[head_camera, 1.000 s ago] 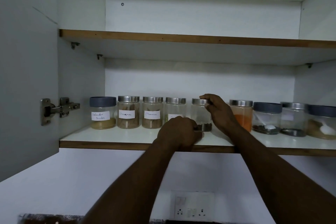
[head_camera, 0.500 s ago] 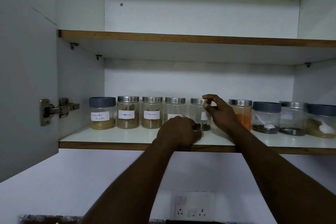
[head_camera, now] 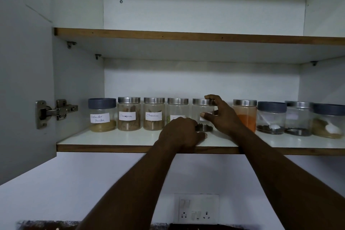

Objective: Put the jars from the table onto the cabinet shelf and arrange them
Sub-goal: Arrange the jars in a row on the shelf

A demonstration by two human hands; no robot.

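Observation:
A row of spice jars stands on the lower cabinet shelf (head_camera: 112,148). A clear steel-lidded jar (head_camera: 198,112) in the middle holds a little dark spice at its bottom. My right hand (head_camera: 224,117) holds it, fingertips on the lid rim and thumb on its white label. My left hand (head_camera: 179,132) is curled against the jar's base and rests on the shelf, hiding part of the neighbouring steel-lidded jar (head_camera: 177,107). To the left stand a coriander powder jar (head_camera: 102,115) and two cinnamon jars (head_camera: 129,114) (head_camera: 154,114).
Right of my hands are an orange powder jar (head_camera: 245,117) and three more jars, the last one (head_camera: 329,121) at the frame edge. The upper shelf (head_camera: 168,36) is bare. The open door's hinge (head_camera: 56,112) is at left. A wall socket (head_camera: 196,209) sits below.
My right hand has shifted from gripping the lid to fingertips on the lid with the thumb on the jar's front. The jar's white label now faces forward. My left hand has stayed at its base.

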